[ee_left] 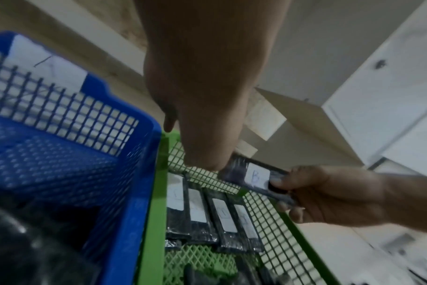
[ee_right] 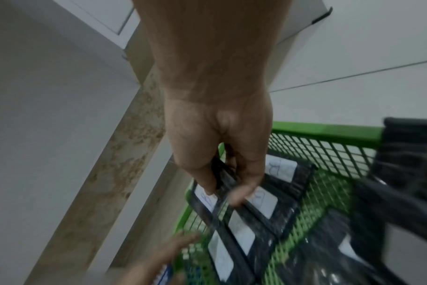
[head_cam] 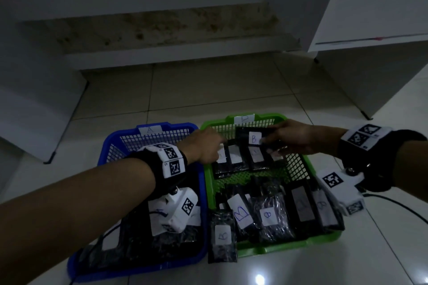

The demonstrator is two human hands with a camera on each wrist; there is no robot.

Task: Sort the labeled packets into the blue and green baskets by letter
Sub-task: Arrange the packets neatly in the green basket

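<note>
1. We see two rectangular moulded-plastic baskets side by side on a glossy tiled floor, their long rims touching: the blue basket [head_cam: 105, 146] on the left and the green basket [head_cam: 312, 169] on the right. Both have open lattice walls and a perforated base.
2. Each basket carries a white paper tag on its far rim. The blue one reads "A"; the green tag is too washed out to read.
3. Our right hand [head_cam: 298, 139] pinches a flat, dark, glossy film packet [head_cam: 245, 134] by one end, thumb on top and fingers curled beneath. The packet is held level above the far end of the green basket, clear of the row below. Its white rectangular sticker reads "B".
4. Our left hand [head_cam: 203, 146] reaches across the shared rim to the packet's other end. In the left wrist view its fingertips [ee_left: 212, 164] meet the packet's edge. We cannot tell whether they grip it or only touch it.
5. Below the held packet, a row of four similar packets [head_cam: 236, 159] lies flat and parallel on the green basket's base, stickers up.
6. More crinkled dark packets fill the near end of the green basket. One of them [head_cam: 222, 238] overhangs the near rim onto the floor.
7. The blue basket holds a dark heap of packets [head_cam: 139, 243], partly hidden by our left forearm.
</note>
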